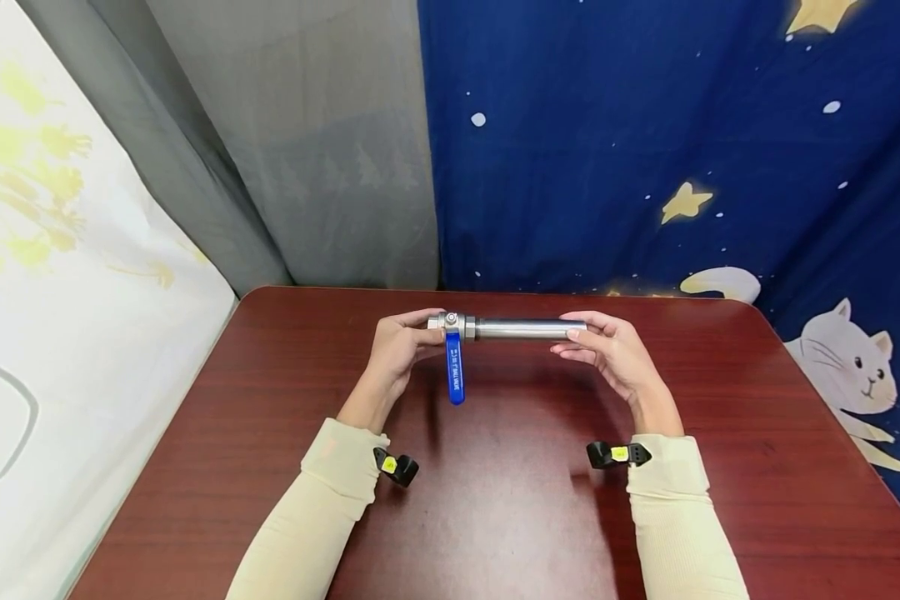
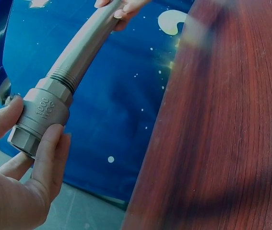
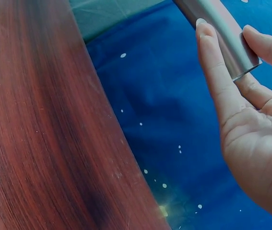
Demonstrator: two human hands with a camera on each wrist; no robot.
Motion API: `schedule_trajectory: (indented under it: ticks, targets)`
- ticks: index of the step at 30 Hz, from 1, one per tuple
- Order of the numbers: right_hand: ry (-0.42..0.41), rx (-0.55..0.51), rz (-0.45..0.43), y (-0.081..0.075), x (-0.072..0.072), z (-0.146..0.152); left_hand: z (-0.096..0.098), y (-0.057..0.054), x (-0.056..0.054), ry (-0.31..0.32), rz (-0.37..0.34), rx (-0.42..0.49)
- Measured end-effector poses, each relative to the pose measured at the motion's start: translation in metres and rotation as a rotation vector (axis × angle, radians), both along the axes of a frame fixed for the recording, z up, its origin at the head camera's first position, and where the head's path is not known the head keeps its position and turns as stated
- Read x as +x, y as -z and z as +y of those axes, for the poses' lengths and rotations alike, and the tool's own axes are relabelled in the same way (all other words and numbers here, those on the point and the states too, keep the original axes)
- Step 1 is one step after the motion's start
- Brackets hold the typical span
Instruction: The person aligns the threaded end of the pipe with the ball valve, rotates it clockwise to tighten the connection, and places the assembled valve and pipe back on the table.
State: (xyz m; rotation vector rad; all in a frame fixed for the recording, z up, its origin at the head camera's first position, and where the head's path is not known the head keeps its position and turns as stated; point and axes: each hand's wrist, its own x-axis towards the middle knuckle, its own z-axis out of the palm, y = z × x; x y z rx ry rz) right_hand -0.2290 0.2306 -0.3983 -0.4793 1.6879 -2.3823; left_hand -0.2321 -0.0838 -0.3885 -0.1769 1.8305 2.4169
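Above the far half of the reddish-brown wooden table (image 1: pixel 510 517), a silvery steel ball valve with hexagonal ends (image 1: pixel 452 323) and a straight, smooth grey metal pipe (image 1: pixel 521 329) sit end to end, nearly level. The person's left hand (image 1: pixel 397 342) grasps the valve at its outer end, thumb on 1 side and fingertips on the other; the right hand (image 1: pixel 611 350) pinches the pipe at its free end. A long, flat, bright-blue lever (image 1: pixel 456 371) points back toward the person.

To my eye, the joint between these 2 parts is what matters. Turning should go best with the left hand steadying the valve by its body, not its lever, and the right rolling the pipe on a straight axis; a tilt might bind the threads. Fingertips suit light turning, but a firm tightening probably calls for a fuller grip.

The left wrist view gives the raised "1000" on the valve and a few bare threads (image 2: pixel 64 76) beside its collar, hardly readable from the head. The right wrist view shows the pipe's cut rim (image 3: pixel 246 71) but no valve. Only the head view takes in both hands whole and the lever's white lettering.
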Motion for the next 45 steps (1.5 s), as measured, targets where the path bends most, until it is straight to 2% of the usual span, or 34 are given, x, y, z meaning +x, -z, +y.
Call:
schedule_trajectory:
  ticks: [8,18,35,45]
  targets:
    - [0.019,0.002,-0.012,-0.0023,0.001,0.0007,0.0018,0.0016,-0.0011,-0.006,-0.005,0.004]
    - [0.035,-0.005,-0.003,-0.0003,0.003,0.0035,0.0049,0.0017,-0.0036,0.016,-0.004,0.002]
    - [0.025,0.03,-0.044,0.0027,-0.0001,-0.0011,-0.001,0.0034,0.0014,0.0,-0.02,-0.007]
    - [0.037,0.036,-0.049,0.002,-0.0016,-0.0002,-0.0009,0.002,0.0003,-0.001,-0.022,-0.006]
